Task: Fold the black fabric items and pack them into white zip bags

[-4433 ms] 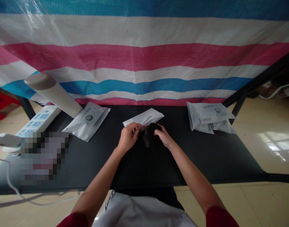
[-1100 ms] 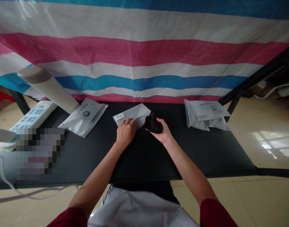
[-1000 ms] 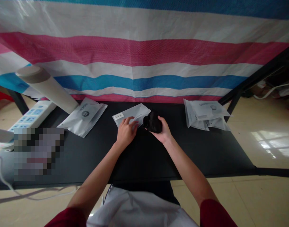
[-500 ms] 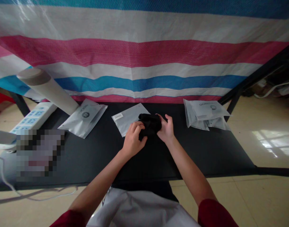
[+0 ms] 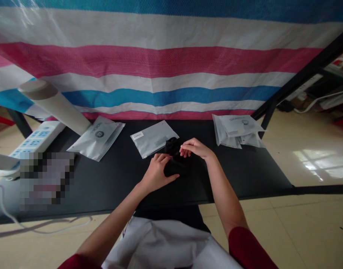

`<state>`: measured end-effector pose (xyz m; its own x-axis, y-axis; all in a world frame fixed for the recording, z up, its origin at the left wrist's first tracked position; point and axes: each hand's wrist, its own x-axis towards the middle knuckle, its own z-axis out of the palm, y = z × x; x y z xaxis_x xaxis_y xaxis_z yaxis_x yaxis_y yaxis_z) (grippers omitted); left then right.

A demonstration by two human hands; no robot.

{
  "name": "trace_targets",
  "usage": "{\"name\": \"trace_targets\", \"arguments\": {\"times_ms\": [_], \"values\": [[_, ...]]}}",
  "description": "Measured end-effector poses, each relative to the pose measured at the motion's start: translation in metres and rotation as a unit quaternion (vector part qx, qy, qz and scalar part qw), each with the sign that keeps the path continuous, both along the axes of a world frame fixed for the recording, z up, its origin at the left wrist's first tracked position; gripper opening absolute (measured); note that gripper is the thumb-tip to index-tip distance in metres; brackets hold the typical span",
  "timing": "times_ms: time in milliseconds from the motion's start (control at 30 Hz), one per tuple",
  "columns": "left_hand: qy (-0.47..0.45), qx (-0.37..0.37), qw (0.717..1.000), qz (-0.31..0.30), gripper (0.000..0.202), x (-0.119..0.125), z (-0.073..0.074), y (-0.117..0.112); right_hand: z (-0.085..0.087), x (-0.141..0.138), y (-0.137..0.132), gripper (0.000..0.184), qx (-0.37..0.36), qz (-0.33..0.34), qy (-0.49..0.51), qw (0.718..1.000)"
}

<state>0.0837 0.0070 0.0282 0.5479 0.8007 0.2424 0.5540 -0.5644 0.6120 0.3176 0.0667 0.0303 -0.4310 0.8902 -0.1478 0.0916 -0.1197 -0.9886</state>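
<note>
A bundle of black fabric (image 5: 174, 160) rests on the black table (image 5: 244, 175) in front of me. My left hand (image 5: 156, 175) lies on its left side, fingers curled onto the cloth. My right hand (image 5: 195, 148) pinches the fabric's top right edge. A grey plastic pouch (image 5: 153, 137) with a white label lies flat just behind the fabric, touched by neither hand.
Another grey pouch (image 5: 98, 137) lies at the left, and a stack of pouches (image 5: 237, 129) at the right rear. A cardboard tube (image 5: 55, 106) leans at far left above a white power strip (image 5: 33, 140). A striped tarp (image 5: 160, 67) hangs behind the table.
My left hand let go of the grey pouch, which now lies flat, and moved onto the black fabric. The fabric came down from my right hand's grasp onto the table, nearer me.
</note>
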Motion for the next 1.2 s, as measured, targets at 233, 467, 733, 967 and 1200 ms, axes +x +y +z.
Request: {"name": "trace_targets", "arguments": {"times_ms": [233, 467, 733, 967, 1200], "values": [[-0.024, -0.030, 0.984, -0.174, 0.038, -0.010, 0.001, -0.043, -0.014, -0.006, 0.004, 0.028, -0.015, 0.032, -0.027, 0.999], [-0.010, -0.050, 0.994, -0.097, 0.079, -0.015, -0.014, -0.073, -0.018, -0.018, 0.004, 0.037, -0.048, -0.005, -0.082, 0.995], [0.077, 0.106, 0.972, -0.195, 0.052, -0.009, -0.020, -0.068, -0.025, -0.025, 0.007, 0.052, -0.038, -0.069, -0.066, 0.995], [0.089, 0.160, 0.958, -0.221, 0.044, -0.018, -0.025, -0.067, -0.038, -0.025, 0.013, 0.054, 0.017, -0.055, -0.057, 0.997], [0.062, 0.090, 0.973, -0.202, 0.032, -0.016, -0.025, -0.062, -0.035, -0.023, 0.013, 0.046, 0.020, -0.029, -0.061, 0.998]]}}
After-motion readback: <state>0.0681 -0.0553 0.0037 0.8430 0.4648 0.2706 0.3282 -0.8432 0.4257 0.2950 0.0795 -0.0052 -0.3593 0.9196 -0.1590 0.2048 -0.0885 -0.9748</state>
